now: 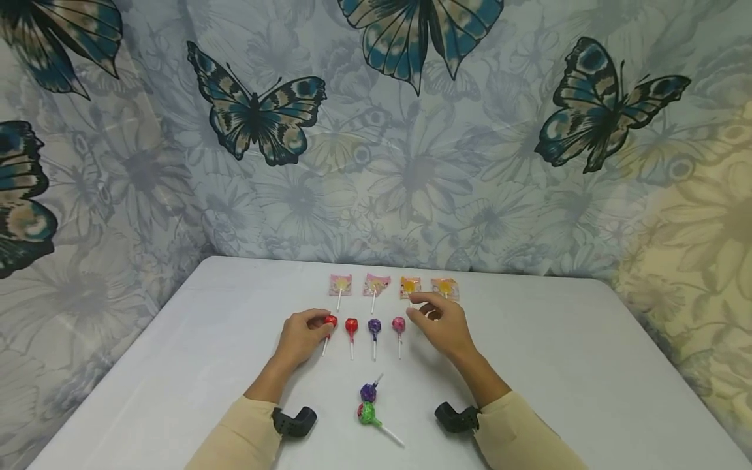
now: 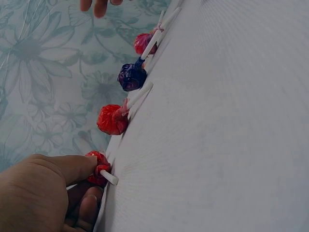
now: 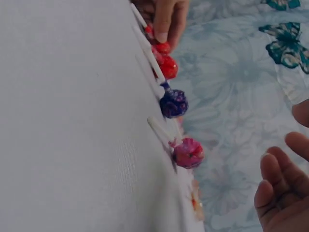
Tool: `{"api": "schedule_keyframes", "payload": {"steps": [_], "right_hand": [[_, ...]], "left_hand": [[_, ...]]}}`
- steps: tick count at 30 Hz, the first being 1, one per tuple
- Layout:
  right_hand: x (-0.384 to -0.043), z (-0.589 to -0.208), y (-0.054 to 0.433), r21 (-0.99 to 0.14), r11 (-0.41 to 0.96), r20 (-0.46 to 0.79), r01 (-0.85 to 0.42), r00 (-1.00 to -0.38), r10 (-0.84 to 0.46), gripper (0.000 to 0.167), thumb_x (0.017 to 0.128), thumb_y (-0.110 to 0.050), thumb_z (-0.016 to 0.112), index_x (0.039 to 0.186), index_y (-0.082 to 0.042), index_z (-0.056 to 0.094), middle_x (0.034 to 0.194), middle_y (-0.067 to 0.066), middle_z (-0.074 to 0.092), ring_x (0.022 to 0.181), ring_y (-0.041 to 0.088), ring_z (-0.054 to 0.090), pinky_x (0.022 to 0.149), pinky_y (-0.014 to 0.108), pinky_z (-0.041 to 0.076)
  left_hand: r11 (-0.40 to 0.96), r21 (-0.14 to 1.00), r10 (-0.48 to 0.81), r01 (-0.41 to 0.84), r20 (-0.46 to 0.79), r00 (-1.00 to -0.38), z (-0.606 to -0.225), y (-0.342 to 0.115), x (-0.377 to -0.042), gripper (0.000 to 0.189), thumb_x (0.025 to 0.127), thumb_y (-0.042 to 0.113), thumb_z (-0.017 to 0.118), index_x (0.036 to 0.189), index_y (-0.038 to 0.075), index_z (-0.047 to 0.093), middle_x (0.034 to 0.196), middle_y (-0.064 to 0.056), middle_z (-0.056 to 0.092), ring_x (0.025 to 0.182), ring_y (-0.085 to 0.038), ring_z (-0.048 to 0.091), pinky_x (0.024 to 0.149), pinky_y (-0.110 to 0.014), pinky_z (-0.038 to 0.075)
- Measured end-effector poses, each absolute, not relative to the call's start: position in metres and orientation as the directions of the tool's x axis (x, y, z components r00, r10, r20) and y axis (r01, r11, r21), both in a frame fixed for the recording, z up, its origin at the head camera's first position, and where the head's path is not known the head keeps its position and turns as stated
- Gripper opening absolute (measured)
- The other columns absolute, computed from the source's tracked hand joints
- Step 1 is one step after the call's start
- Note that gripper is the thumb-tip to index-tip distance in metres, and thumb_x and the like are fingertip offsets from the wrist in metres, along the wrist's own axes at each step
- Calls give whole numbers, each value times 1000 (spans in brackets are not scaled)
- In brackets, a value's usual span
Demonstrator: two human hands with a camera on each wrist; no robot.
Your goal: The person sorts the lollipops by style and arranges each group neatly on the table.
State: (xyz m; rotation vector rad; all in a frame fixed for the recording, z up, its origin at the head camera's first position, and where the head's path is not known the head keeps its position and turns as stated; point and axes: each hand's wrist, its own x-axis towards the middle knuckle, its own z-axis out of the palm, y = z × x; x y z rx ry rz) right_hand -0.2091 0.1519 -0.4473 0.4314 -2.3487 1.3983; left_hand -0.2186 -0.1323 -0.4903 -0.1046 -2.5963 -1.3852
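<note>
At the left end of a row of wrapped lollipops, my left hand (image 1: 301, 337) pinches a red lollipop (image 1: 331, 320) between thumb and fingers, its white stick toward me. Beside it lie a second red lollipop (image 1: 351, 325), a purple lollipop (image 1: 374, 326) and a pink lollipop (image 1: 399, 324). My right hand (image 1: 444, 326) hovers just right of the pink one, fingers loosely bent and apart. Nothing is between those fingers in the right wrist view, where the pink lollipop (image 3: 188, 153) is separate from the hand.
Behind the row lie flat-packed lollipops, two in pink wrappers (image 1: 340, 285) and two in orange wrappers (image 1: 410, 285), one partly behind my right hand. Nearer me, a purple lollipop (image 1: 368, 392) touches a green lollipop (image 1: 367, 413). A butterfly-print cloth (image 1: 411, 196) hangs behind the white table (image 1: 176, 365).
</note>
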Motion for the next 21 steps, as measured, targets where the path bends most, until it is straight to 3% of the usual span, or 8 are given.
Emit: {"api": "schedule_keyframes", "payload": {"steps": [5, 11, 15, 21], "right_hand": [[-192, -439, 156, -749, 364, 536, -554, -829, -160, 26, 83, -2, 74, 109, -5, 70, 101, 6, 67, 81, 19, 60, 67, 29, 50], [-163, -418, 151, -699, 261, 606, -665, -746, -277, 32, 78, 10, 72, 108, 3, 67, 99, 11, 66, 78, 27, 59, 64, 38, 50], [-145, -407, 144, -663, 173, 651, -728, -676, -346, 32, 75, 15, 70, 106, 7, 66, 98, 13, 66, 76, 30, 58, 63, 36, 49], [-137, -417, 134, -659, 121, 642, -742, -639, -423, 35, 73, 16, 70, 106, 6, 66, 96, 10, 65, 74, 31, 56, 61, 37, 48]], "left_hand": [[564, 812, -34, 148, 202, -979, -490, -133, -219, 24, 82, 8, 74, 106, 6, 73, 79, 1, 60, 72, -15, 52, 62, -28, 45], [567, 811, -31, 148, 200, -979, -491, -134, -219, 24, 83, 9, 75, 106, 6, 73, 79, 1, 60, 72, -15, 52, 62, -28, 45], [567, 810, -26, 151, 201, -979, -491, -133, -219, 24, 83, 9, 75, 106, 6, 73, 79, 1, 60, 72, -15, 52, 61, -29, 45], [565, 811, -30, 150, 202, -979, -491, -132, -219, 24, 83, 9, 75, 106, 6, 73, 79, 0, 61, 72, -15, 53, 62, -29, 46]]}}
